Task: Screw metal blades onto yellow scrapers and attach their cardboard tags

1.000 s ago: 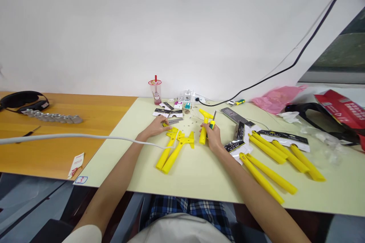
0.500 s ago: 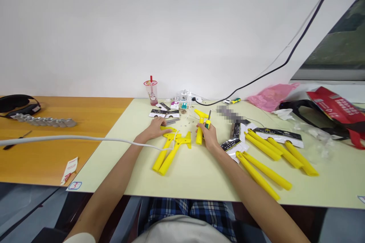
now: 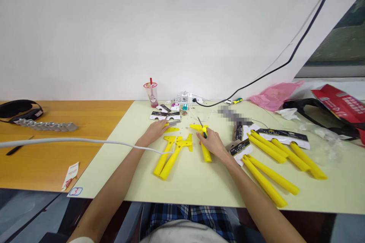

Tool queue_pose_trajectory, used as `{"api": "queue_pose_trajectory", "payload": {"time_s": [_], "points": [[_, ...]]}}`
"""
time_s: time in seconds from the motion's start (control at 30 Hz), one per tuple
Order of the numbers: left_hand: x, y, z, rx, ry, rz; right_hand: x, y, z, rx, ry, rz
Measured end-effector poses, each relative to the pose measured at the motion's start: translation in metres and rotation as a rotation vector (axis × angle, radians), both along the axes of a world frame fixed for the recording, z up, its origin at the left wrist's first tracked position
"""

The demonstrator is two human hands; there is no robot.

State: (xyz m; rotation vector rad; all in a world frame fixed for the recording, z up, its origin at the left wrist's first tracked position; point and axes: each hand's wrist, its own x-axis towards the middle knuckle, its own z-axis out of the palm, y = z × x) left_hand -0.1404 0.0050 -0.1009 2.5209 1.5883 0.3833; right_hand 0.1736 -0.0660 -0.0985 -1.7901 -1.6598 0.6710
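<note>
My left hand [image 3: 154, 132] has its fingertips closed at the near end of a flat grey blade [image 3: 175, 123], with a bit of yellow showing there. A small yellow plastic piece [image 3: 172, 130] lies just below those fingers. My right hand [image 3: 214, 141] is wrapped around a screwdriver [image 3: 204, 132] with a yellow and green handle, its shaft pointing up and left. Under that hand lies a yellow scraper handle [image 3: 207, 156], its wide head beyond the fingers; whether they also grip it is unclear. Two more yellow scraper handles [image 3: 168, 163] lie side by side between my forearms.
Several yellow tubular handles [image 3: 268, 176] and black-and-white cards [image 3: 281, 136] lie on the right. Behind are a lidded cup [image 3: 152, 95], a power strip [image 3: 185, 98] and another screwdriver [image 3: 237, 101]. A white cable [image 3: 114, 141] crosses in front of my left forearm.
My left fingers have shifted from the small yellow piece to the grey blade. My right hand has moved slightly nearer, and the screwdriver and the scraper handle now tilt left.
</note>
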Motion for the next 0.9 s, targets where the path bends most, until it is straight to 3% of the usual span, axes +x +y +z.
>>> {"api": "queue_pose_trajectory", "payload": {"time_s": [0.2, 0.3, 0.4, 0.5, 0.63, 0.8, 0.9], "points": [[0.013, 0.032, 0.012, -0.099, 0.096, 0.030, -0.002, -0.026, 0.005, -0.045, -0.329, 0.093], [0.017, 0.051, 0.018, -0.164, 0.101, 0.025, 0.018, -0.022, 0.018, -0.005, -0.472, 0.107], [0.017, 0.063, 0.023, -0.203, 0.077, -0.002, 0.066, 0.008, 0.030, 0.061, -0.511, 0.011], [0.016, 0.067, 0.027, -0.259, 0.059, -0.028, 0.129, 0.059, 0.031, 0.100, -0.569, -0.079], [0.012, 0.067, 0.037, -0.290, 0.018, -0.042, 0.191, 0.120, 0.016, 0.054, -0.651, -0.003], [-0.006, 0.058, 0.081, -0.233, -0.120, -0.067, 0.205, 0.148, 0.004, -0.057, -0.610, -0.002], [-0.016, 0.038, 0.122, -0.111, -0.518, -0.135, 0.203, 0.153, 0.003, -0.088, -0.591, -0.046]]}}
